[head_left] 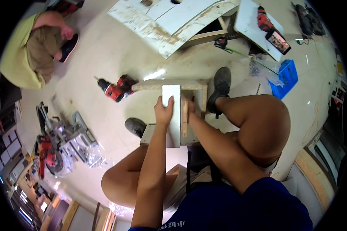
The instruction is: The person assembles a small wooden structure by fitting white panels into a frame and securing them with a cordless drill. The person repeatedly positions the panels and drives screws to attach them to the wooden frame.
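Observation:
Between my knees is a box-like wooden frame of raw-edged boards (150, 87), with a narrow white board (174, 133) across it. My left hand (164, 111) is closed on the white board's left side, its thumb resting on the face. On the other side, my right hand (191, 108) reaches inside the frame beside an upright wooden strip (185, 119). Its fingers are mostly hidden behind that strip, so their grip does not show. Just left of the frame, a red and black cordless drill (113, 91) lies on the floor.
A miter saw (65, 144) stands at left, near a crouching person in yellow (23, 54). Ahead is a large white worn panel (169, 23). A white board (254, 23) bears another drill (263, 21) and a phone (278, 41). At right are a tape measure (221, 42) and blue bin (287, 77).

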Demonstrator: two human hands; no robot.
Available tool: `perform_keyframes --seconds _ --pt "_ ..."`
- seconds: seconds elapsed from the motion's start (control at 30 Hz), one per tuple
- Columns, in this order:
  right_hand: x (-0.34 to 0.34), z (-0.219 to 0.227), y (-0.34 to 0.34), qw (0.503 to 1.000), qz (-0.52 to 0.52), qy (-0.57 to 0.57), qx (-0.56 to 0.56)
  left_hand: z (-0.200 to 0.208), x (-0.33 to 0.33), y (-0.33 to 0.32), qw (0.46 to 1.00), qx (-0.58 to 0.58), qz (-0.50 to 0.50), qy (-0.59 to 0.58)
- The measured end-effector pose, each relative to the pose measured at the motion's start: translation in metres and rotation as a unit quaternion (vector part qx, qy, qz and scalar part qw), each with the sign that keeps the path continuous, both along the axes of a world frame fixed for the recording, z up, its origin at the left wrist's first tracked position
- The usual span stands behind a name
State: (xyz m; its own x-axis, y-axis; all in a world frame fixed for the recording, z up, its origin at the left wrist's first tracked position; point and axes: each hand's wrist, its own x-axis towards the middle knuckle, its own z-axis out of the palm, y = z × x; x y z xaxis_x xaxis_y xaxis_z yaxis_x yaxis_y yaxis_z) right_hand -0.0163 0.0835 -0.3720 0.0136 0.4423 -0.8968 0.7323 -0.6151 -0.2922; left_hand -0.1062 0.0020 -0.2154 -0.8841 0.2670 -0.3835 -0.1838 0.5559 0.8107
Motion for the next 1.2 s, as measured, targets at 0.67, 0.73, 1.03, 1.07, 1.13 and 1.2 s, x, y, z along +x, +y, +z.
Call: perform_keyframes --seconds 0.67,0.73,1.03,1.07,1.13,1.2 --pt "-0.015 0.05 -0.002 0.999 -0.031 0.031 0.024 -0.008 0.001 -0.006 1.0 0.029 0.005 0.009" --pt "-0.016 0.052 -0.002 0.998 -0.037 0.038 0.032 -0.007 0.001 -0.007 0.999 0.034 -0.004 0.015" --pt "-0.015 0.045 -0.004 0.997 -0.049 0.043 0.042 0.003 -0.001 -0.011 0.999 0.02 -0.028 -0.032" --pt "-0.013 0.045 -0.003 0.996 -0.047 0.058 0.042 0.003 -0.001 -0.011 0.999 0.026 -0.027 -0.032" --pt "-0.014 0.051 -0.002 0.996 -0.043 0.07 0.038 0.003 -0.002 -0.01 0.998 0.038 -0.024 -0.032" --pt "-0.02 0.069 0.0 0.997 -0.04 0.061 0.028 0.003 -0.002 -0.013 0.999 0.032 -0.022 -0.031"
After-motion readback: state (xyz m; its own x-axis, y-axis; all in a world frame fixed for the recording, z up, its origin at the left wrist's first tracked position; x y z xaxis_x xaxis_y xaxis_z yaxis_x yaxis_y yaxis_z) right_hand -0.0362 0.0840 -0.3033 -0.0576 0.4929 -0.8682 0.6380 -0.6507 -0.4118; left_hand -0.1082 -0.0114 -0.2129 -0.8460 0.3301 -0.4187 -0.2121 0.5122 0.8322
